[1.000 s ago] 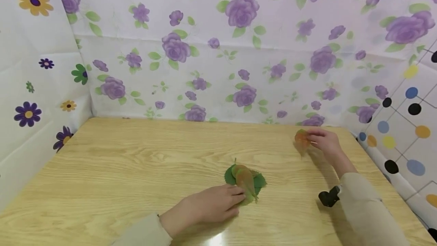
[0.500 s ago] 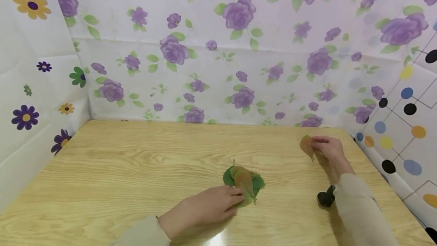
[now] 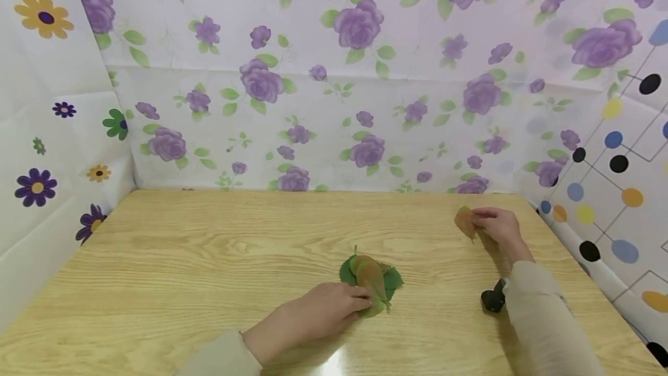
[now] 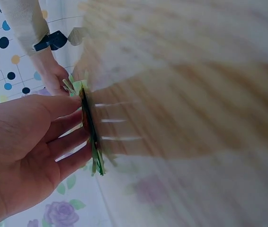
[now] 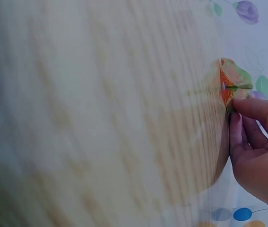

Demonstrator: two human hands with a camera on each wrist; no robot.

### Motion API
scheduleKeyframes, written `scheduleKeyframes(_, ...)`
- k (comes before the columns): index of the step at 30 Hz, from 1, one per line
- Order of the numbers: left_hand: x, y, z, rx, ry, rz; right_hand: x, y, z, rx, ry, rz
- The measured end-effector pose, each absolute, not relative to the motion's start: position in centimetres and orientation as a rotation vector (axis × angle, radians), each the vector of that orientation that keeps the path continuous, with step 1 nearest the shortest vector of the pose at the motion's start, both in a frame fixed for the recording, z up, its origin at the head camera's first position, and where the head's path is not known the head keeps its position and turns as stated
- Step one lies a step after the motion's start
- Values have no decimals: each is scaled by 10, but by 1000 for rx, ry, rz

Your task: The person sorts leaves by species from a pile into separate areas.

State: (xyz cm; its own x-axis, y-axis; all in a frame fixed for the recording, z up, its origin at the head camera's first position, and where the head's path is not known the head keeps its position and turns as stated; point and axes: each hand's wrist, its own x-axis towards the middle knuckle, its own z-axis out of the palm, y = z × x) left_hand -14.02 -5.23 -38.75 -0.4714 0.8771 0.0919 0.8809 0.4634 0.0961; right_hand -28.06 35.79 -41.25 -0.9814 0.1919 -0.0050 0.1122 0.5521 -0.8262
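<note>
In the head view my left hand (image 3: 323, 312) rests its fingertips on a pile of green and reddish leaves (image 3: 371, 277) near the table's middle. The left wrist view shows these leaves (image 4: 92, 132) edge-on against the tabletop, with the thumb and fingertips of my left hand (image 4: 34, 142) touching them. At the far right, my right hand (image 3: 498, 228) pinches one orange-green leaf (image 3: 464, 220) by its side. From the right wrist, that leaf (image 5: 238, 78) looks bent, its stem sticking out, beside the thumb and forefinger of my right hand (image 5: 262, 146).
A black wrist device (image 3: 493, 299) sits beside my right sleeve. The wooden table (image 3: 209, 248) meets a flowered sheet (image 3: 313, 103) at its back edge. Another flowered sheet (image 3: 52, 149) stands at the left, and a dotted one (image 3: 600, 190) at the right.
My right hand and its leaf have shifted slightly towards me, and the leaf has turned a little. The left hand stays on the pile. The head view has drifted slightly.
</note>
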Motion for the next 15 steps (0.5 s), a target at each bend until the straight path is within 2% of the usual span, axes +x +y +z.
scheduleKeyframes(15, -148, -48, -391, -1589, -2583, -299, -282, 356, -415, -243, -2706, 1338)
